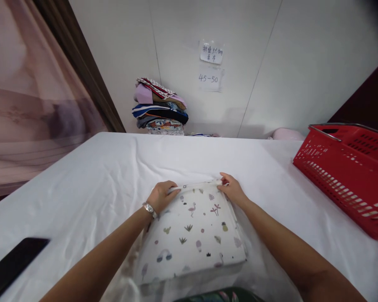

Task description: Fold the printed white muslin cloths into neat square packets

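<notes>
A folded white tablecloth (195, 235), printed with flamingos, cacti and leaves, lies flat in front of me on the white-covered table. My left hand (162, 196) grips its far left corner, thumb on top and fingers curled over the edge. At the far right corner, my right hand (232, 188) pinches the folded edge between thumb and fingers. A silvery watch (150, 209) is on my left wrist. Sheer, translucent material (258, 260) shows around the near and right sides of the cloth; whether it is a bag or a sheet I cannot tell.
A red plastic basket (343, 176) with a metal handle stands at the right. A dark flat phone-like object (15, 264) lies at the near left. Beyond the far table edge (208, 137) rises a stack of folded fabrics (160, 107) by the wall. Pink curtains (34, 105) hang left.
</notes>
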Demonstrator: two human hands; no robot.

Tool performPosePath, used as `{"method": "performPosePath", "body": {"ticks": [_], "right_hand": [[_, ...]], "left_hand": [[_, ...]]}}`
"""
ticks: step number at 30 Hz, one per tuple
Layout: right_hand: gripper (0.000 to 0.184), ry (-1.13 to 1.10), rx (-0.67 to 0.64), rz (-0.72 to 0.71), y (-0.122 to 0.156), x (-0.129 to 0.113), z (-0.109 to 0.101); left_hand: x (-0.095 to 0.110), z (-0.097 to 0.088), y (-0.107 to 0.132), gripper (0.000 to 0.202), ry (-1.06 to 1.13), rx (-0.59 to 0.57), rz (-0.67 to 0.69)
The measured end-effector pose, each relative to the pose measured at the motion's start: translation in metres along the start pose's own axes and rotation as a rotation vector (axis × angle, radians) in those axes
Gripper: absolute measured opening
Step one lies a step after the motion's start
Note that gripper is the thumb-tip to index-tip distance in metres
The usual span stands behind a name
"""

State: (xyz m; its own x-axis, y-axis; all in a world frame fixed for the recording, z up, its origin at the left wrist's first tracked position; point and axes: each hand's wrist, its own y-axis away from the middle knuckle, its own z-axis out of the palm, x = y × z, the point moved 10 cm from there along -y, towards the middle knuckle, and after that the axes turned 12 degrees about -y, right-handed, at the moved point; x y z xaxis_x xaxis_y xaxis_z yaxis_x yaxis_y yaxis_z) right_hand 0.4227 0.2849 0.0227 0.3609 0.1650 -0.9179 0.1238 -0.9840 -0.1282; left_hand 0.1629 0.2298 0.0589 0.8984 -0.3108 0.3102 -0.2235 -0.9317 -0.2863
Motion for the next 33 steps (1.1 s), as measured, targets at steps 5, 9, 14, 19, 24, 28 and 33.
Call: {"method": "performPosePath", "body": {"ticks": [5, 9, 14, 19, 24, 28, 33], "right_hand": [[0.043, 0.106, -0.033, -0.449, 0.026, -0.04, 0.005], [0.047, 0.24, -0.061, -0.636, 0.05, -0.056, 0.009], [0.052, 0.229, -0.044, -0.629, 0.053, -0.055, 0.004], [0.054, 0.186, -0.052, -0.429, 0.039, -0.036, 0.004], [0.069, 0.065, -0.046, -0.105, 0.024, -0.01, 0.003], [0.065, 0.048, -0.031, -0.001, 0.013, -0.006, 0.004], [0.062, -0.1, -0.047, 0.013, -0.004, -0.006, 0.011]], "left_hand": [[0.03, -0.008, 0.016, 0.006, -0.14, 0.097, 0.256], [0.046, -0.008, 0.024, 0.014, -0.208, 0.072, 0.357], [0.05, -0.009, 0.024, 0.019, -0.218, 0.058, 0.383], [0.05, -0.005, 0.026, 0.019, -0.182, 0.073, 0.405], [0.039, -0.002, 0.022, 0.012, -0.138, 0.006, 0.305], [0.013, 0.004, 0.009, 0.018, -0.102, -0.142, 0.03], [-0.011, 0.012, -0.004, 0.024, -0.176, -0.235, -0.244]]}}
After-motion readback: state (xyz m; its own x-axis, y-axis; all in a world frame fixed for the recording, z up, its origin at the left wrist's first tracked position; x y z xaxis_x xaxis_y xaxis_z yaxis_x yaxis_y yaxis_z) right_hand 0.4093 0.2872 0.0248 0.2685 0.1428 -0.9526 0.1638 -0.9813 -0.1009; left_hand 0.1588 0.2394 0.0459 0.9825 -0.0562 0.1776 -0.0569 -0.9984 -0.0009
